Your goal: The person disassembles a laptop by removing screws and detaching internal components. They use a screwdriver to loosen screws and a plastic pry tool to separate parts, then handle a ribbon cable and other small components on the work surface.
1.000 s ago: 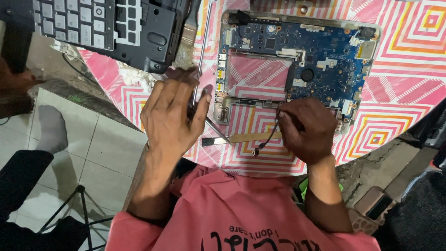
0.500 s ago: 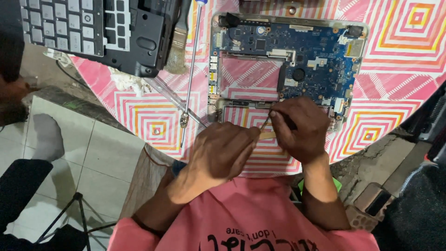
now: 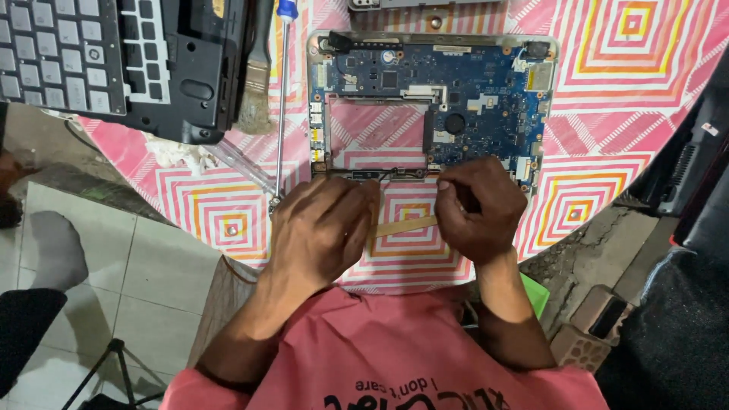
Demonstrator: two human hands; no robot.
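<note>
Your hands meet at the near edge of the blue circuit board [image 3: 448, 99], over the pink-and-orange patterned table [image 3: 607, 83]. Your left hand [image 3: 323, 228] is curled with its fingers tucked under, fingertips touching the thin black wire [image 3: 387, 176] where it leaves the board's lower strip; whether it actually pinches the wire cannot be told. Your right hand [image 3: 478, 209] is closed in a loose fist, thumb and forefinger drawn together at the same edge, and what they grip, if anything, is hidden. A flat tan stick [image 3: 406, 225] lies between the two hands on the cloth. Work of this kind goes best with a light, even touch near the connector, the board kept flat and steady, since so thin a lead would likely tear under a sideways tug. The board sits in its pale frame with a large rectangular cut-out showing the cloth beneath, and small chips and silver ports along its left side. Beyond it lie a long screwdriver [image 3: 281, 106], a worn brush [image 3: 257, 91] and a black keyboard panel [image 3: 114, 61].
</note>
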